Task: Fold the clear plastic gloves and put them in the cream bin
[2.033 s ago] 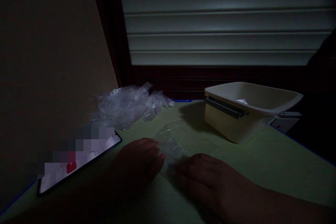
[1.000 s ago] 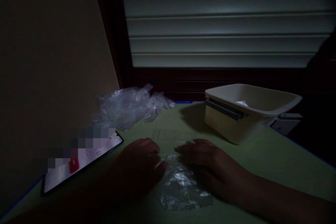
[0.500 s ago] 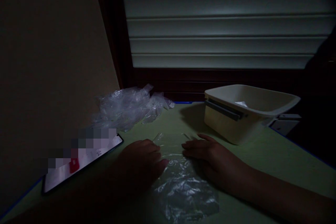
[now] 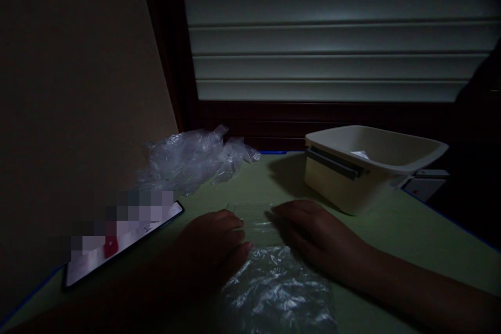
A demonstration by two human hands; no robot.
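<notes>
A clear, crinkled plastic bag (image 4: 279,287) lies on the green table, its smooth top part stretching between my hands. My left hand (image 4: 219,242) rests at the bag's left edge, fingers bent and pressed together; whether they pinch the film is too dark to tell. On the other side, my right hand (image 4: 309,229) lies low over the bag's upper right edge, fingers extended and angled down to the left, holding nothing that I can make out.
Several crumpled clear bags (image 4: 191,159) are heaped at the back left. A phone (image 4: 125,245) lies at the left. At the back right stands a cream bin (image 4: 332,185) with something shiny inside, and behind it a white object (image 4: 425,186). The table (image 4: 422,250) has a blue edge.
The bag has shifted slightly toward me and its crinkled part is spread wider. My right fingers have drawn closer together, and my left hand has moved slightly right.
</notes>
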